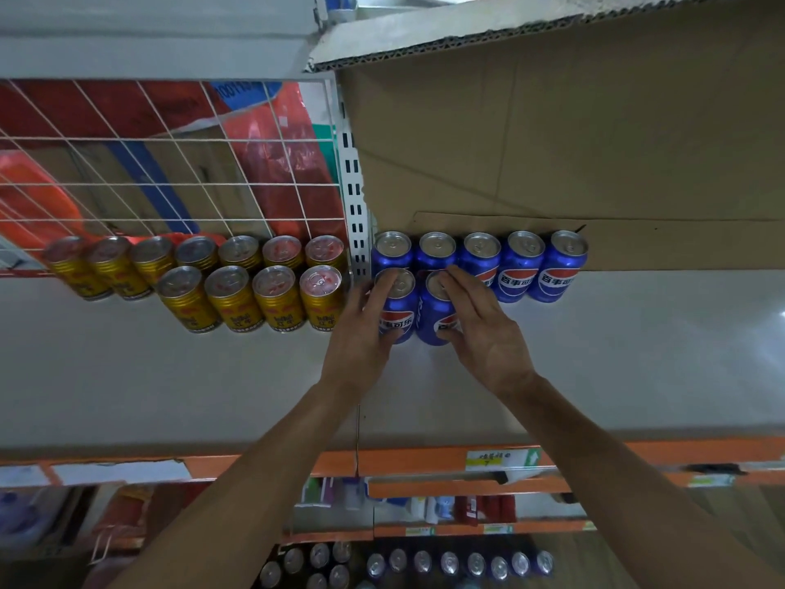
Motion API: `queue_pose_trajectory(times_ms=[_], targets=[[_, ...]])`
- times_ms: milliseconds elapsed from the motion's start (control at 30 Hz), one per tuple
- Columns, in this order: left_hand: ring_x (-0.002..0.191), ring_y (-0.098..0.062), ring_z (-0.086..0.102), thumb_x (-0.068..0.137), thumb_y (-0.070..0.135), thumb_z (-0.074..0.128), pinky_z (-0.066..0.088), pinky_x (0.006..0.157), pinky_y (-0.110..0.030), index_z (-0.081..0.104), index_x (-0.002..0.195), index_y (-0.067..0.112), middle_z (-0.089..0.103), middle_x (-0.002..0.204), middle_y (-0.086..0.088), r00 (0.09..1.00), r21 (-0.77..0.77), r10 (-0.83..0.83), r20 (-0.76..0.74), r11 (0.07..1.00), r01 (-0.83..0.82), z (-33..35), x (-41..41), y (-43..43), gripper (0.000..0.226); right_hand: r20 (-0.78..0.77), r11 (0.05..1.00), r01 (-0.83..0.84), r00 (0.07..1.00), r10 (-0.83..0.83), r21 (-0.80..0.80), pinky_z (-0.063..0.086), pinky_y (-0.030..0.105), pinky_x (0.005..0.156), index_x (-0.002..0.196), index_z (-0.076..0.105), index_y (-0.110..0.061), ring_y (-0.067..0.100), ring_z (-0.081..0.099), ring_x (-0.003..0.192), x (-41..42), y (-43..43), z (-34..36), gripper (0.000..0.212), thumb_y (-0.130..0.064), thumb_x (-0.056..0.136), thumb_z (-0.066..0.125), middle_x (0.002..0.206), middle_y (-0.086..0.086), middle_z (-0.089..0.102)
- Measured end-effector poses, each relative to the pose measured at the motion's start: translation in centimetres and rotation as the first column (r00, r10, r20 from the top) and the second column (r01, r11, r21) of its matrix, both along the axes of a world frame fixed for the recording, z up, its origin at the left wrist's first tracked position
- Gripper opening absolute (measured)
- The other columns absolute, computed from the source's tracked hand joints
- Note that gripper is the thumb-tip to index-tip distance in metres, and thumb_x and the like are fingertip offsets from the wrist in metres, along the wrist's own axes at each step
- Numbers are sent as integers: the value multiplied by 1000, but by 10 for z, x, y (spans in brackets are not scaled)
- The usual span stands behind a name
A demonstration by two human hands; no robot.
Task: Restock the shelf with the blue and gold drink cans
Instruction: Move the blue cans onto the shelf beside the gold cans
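Several blue cans stand in a back row on the white shelf. Two more blue cans stand in front at the row's left end. My left hand grips the left front blue can, fingers over its lid. My right hand holds the right front blue can, fingers reaching across its top. Both cans stand upright on the shelf. Gold cans stand in two rows to the left, past the white upright post.
A brown cardboard sheet backs the blue cans. A white wire grid backs the gold cans, with red and blue packaging behind it. An orange shelf edge runs below. More cans sit on a lower shelf.
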State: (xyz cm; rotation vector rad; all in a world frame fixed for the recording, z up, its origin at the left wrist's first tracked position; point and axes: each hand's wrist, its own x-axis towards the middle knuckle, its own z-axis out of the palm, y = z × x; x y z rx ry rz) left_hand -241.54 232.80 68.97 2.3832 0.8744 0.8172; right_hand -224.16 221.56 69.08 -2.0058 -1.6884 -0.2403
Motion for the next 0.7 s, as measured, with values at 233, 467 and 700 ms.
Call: queue_pose_trajectory(times_ms=[233,467,700], targets=[[132,-19,46,87,8,75,34,98,-14,31,154,27,42,145,-8,1000,-5,-9,1,1000,9,-2,5,11,83,8,1000,22,1000,-22,-4,61,38,83,151,41,-7,31,50,135,3,10,-1,85,-9,77,83,155,12,43],[129,-19,49,84,12,79,39,96,-18,33,153,27,44,143,-8,1000,-28,-1,15,1000,1,-4,5,12,85,4,999,32,999,-32,-16,59,38,84,150,40,-9,31,49,135,3,10,1,87,-12,76,84,155,11,42],[129,-21,50,84,14,79,43,96,-23,33,153,27,45,142,-7,1000,-39,-12,27,999,13,-3,4,13,84,1,999,50,999,-50,-7,58,42,89,142,49,-7,34,49,130,2,14,9,79,-14,72,88,144,13,49]])
